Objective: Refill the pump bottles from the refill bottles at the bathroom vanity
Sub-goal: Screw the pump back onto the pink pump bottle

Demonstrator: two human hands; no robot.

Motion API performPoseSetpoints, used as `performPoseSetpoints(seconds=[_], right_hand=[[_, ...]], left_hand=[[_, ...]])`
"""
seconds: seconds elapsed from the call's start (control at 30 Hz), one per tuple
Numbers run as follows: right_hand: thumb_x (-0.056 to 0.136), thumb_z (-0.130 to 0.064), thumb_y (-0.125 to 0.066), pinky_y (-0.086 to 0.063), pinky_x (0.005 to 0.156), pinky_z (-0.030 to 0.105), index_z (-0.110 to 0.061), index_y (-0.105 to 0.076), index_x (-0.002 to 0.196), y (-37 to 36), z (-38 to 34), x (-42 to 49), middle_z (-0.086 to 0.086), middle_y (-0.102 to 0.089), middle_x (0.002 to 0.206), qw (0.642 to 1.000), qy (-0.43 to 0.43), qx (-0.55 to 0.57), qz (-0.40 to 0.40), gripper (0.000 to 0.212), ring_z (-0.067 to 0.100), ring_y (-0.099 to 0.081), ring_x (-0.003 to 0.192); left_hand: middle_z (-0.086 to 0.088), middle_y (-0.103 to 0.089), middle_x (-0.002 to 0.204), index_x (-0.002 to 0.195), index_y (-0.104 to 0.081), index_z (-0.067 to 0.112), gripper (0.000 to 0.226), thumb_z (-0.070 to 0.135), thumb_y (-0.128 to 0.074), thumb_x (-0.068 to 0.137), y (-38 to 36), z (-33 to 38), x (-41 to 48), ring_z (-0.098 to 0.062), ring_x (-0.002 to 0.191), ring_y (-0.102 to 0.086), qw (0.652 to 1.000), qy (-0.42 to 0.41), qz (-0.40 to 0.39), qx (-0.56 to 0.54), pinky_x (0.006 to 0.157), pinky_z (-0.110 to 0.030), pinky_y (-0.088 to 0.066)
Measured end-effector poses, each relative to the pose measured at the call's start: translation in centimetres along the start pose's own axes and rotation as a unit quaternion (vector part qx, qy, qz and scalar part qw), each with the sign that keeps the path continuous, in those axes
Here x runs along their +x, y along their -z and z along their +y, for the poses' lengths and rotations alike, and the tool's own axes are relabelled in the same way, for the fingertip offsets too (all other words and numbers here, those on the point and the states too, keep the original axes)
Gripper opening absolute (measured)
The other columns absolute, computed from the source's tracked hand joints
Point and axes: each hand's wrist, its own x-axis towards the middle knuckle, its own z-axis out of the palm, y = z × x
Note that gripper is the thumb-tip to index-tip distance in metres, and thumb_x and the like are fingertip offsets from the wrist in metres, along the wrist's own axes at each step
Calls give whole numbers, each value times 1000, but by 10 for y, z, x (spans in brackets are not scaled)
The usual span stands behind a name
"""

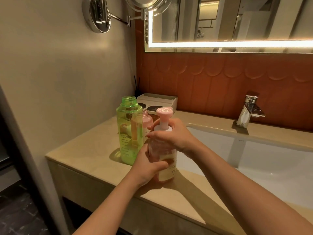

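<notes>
I read this as the pump-collar step, though whether it goes on or off I cannot tell. The pump bottle [162, 150] stands just left of the sink [254, 158]. My left hand [149, 165] is wrapped round its lower body and my right hand [171, 134] grips the white collar. The next move needs a firm twist with the base braced. The body is clear and pinkish, with yellowish liquid low down. The uncapped green refill bottle [129, 131] stands further left of the sink.

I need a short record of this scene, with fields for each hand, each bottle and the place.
left hand: grips the lower body of the pump bottle
right hand: grips its collar under the pink pump head
green bottle: upright, no cap, left of it
small pink bottle: uncapped, behind the green one
place: countertop beside the sink
</notes>
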Motion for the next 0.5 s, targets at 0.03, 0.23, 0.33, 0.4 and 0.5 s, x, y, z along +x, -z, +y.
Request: performPoseSetpoints(seconds=[0.03,0.23,0.33,0.4,0.5], right_hand=[[76,-14,-72,-54,81,39,-10,-65,82,-5,1,-1,7,-68,84,999,-7,-11,40,10,18,-64,80],[67,-37,-67,-40,99,54,-21,-61,63,-24,7,-4,-5,-64,66,980,19,-83,179,18,14,-61,79],[78,-34,-65,-22,112,42,-18,-62,69,-28,5,-9,-10,-59,66,958,28,-155,241,19,3,-52,73],[84,-41,-59,-11,115,36,-20,-62,74,-31,2,-15,-6,-64,75,943,31,-205,260,24,5,-51,78],[91,-47,-44,-7,115,36,-26,-57,76,-28,-2,-20,-8,-62,80,950,18,-220,221,30,5,-50,85]], left_hand=[[2,-67,99,105,-53,24,58,8,-68,52,0,-1,0,-13,98,-64,1000,-1,8,2,81,-21,-51],[3,-64,114,127,-49,17,71,13,-78,63,-10,7,-4,-10,110,-60,998,-54,27,30,93,-30,-51],[7,-63,117,128,-48,22,69,18,-79,66,-14,11,-7,-9,113,-58,997,-57,39,37,95,-27,-50],[8,-61,120,130,-46,25,77,28,-82,62,-17,13,-13,-10,116,-56,997,-42,61,28,97,-34,-49],[9,-56,127,132,-41,35,87,54,-77,55,-24,12,-23,-13,122,-51,995,-11,96,-1,99,-46,-47]])
